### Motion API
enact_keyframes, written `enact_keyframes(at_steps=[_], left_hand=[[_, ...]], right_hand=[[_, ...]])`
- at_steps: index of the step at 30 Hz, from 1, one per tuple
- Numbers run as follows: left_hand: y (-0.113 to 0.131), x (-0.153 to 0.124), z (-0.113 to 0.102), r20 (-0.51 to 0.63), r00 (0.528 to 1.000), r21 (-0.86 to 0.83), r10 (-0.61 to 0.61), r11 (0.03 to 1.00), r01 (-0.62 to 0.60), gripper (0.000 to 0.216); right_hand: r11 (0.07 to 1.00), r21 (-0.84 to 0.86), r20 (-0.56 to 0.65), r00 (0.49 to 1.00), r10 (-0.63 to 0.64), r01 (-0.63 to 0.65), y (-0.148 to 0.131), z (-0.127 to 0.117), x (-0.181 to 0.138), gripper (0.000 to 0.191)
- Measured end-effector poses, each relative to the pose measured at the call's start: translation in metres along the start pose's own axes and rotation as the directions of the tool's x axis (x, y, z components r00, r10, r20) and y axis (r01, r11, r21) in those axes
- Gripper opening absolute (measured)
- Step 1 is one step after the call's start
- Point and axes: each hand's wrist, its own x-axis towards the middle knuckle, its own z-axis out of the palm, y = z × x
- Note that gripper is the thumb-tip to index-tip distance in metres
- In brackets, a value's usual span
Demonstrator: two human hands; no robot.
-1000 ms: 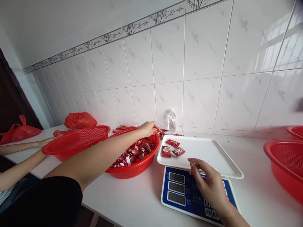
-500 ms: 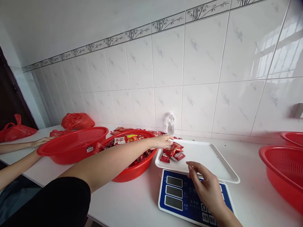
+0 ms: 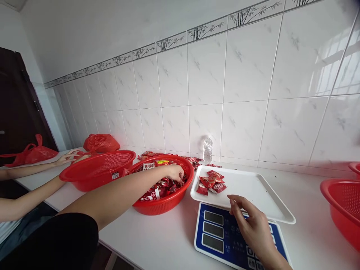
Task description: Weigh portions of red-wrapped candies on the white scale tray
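Observation:
My left hand (image 3: 176, 173) reaches into a red plastic basket (image 3: 157, 208) filled with small red wrapped packets (image 3: 164, 185). Its fingers are curled down among the packets at the basket's right side, and what the fingertips hold is hidden. A small heap of red packets (image 3: 212, 182) lies at the left end of a white tray (image 3: 253, 187). Behind the blue-faced digital scale (image 3: 213, 228), the tray rests at its far edge. Over the scale's keys hovers my right hand (image 3: 250, 221), fingers loosely bent, thumb and index slightly apart, nothing visible between them.
Another red basket (image 3: 98, 176) stands to the left, beside a co-worker's hands (image 3: 67, 157). Red plastic bags (image 3: 101, 143) sit farther along the table. A clear bottle (image 3: 208, 150) stands by the tiled wall near more packets (image 3: 152, 154). More red baskets (image 3: 343, 210) are at the right.
My left hand has moved left from above the tray's packets into the basket. My right hand stays over the scale. The view has turned slightly left.

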Motion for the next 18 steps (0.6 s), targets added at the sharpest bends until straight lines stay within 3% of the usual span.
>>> enact_keyframes(at_steps=[3,7,12,15,18], left_hand=[[0.001,-0.001,0.002,-0.019,1.0,-0.092,-0.014,0.996,0.012,0.022],[0.004,-0.004,-0.005,-0.205,0.973,-0.227,-0.102,0.973,0.054,0.029],[0.021,0.002,-0.025,-0.402,0.91,-0.311,-0.096,0.95,-0.037,0.023],[0.038,0.01,-0.026,-0.438,0.897,-0.355,-0.052,0.927,-0.12,0.027],[0.059,0.018,-0.01,-0.418,0.908,-0.38,-0.003,0.909,-0.172,0.03]], right_hand=[[1.0,-0.001,-0.009,1.0,-0.003,0.003,0.002,0.0,-0.001,0.036],[1.0,-0.001,-0.016,1.0,-0.007,0.007,0.002,0.001,-0.001,0.035],[1.0,-0.001,-0.03,0.999,-0.012,0.012,0.002,0.001,-0.001,0.035],[1.0,0.003,-0.039,0.999,-0.01,0.01,0.0,0.001,-0.001,0.035],[1.0,0.002,-0.033,0.999,-0.006,0.006,-0.001,0.001,0.0,0.036]])
